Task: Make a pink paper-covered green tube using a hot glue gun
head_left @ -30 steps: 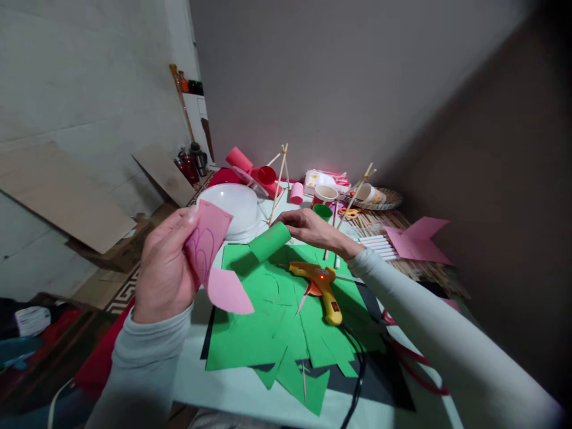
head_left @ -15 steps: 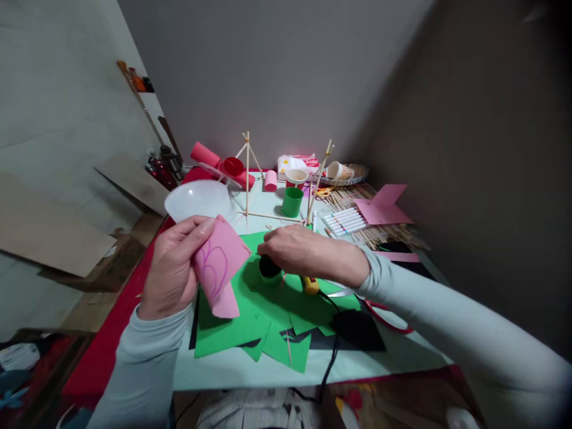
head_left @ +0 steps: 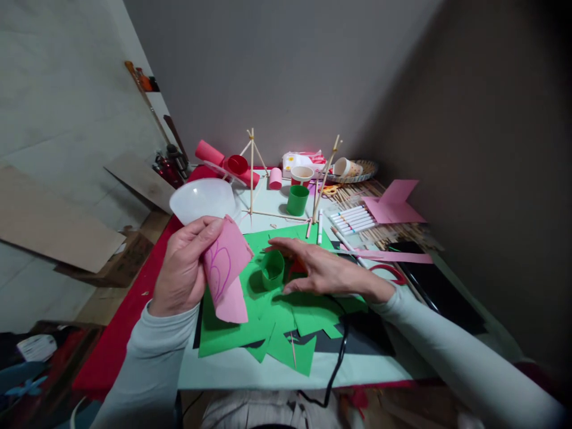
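Observation:
My left hand (head_left: 187,262) pinches a folded sheet of pink paper (head_left: 229,268) between thumb and fingers. Purple petal-like loops are drawn on its front. To the right, my right hand (head_left: 313,265) is open, thumb and fingers spread. It is beside a small green paper cylinder (head_left: 272,271) that stands upright on green sheets (head_left: 232,333). An orange-red part of a tool (head_left: 297,266) shows under that palm; the rest is hidden. A black cord (head_left: 342,348) comes out below my right hand and runs off the front edge.
Two stick frames (head_left: 251,173) stand at the back, with a green cup (head_left: 297,199) between them. A white bowl (head_left: 203,199) is at the left. Markers (head_left: 355,220), thin sticks, folded pink card (head_left: 393,205), a pink strip (head_left: 393,256) and red-handled scissors (head_left: 393,274) lie to the right.
My right hand has drawn back to the right from above the green cylinder, and its fingers have spread. The cylinder's opening now shows. The left hand keeps the pink paper.

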Demonstrator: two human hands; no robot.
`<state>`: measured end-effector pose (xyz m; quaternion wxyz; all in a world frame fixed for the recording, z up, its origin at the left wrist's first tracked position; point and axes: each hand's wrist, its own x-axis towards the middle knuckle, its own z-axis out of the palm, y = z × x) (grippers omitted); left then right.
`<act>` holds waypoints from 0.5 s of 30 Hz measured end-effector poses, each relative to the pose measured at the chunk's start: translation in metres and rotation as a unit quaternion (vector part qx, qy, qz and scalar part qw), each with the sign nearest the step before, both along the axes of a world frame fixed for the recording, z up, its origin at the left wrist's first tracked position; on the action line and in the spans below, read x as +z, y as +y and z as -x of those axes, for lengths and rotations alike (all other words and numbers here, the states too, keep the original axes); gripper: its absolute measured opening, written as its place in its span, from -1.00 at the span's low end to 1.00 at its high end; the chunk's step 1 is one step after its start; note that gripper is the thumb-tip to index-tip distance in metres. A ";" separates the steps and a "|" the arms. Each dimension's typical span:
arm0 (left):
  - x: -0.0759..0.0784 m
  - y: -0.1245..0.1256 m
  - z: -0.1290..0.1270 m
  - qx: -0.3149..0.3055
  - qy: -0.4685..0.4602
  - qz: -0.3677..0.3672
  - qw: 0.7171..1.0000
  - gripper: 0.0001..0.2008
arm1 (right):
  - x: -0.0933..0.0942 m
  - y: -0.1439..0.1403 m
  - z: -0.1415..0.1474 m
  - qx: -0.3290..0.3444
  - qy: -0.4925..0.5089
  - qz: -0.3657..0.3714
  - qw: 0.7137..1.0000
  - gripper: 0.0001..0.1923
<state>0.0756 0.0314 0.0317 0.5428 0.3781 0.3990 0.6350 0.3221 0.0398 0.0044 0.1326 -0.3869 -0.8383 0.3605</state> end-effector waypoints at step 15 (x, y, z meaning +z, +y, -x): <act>0.000 -0.009 0.001 -0.052 0.067 -0.116 0.990 -0.72 | 0.032 -0.018 0.017 -0.158 0.175 0.129 0.963 -0.27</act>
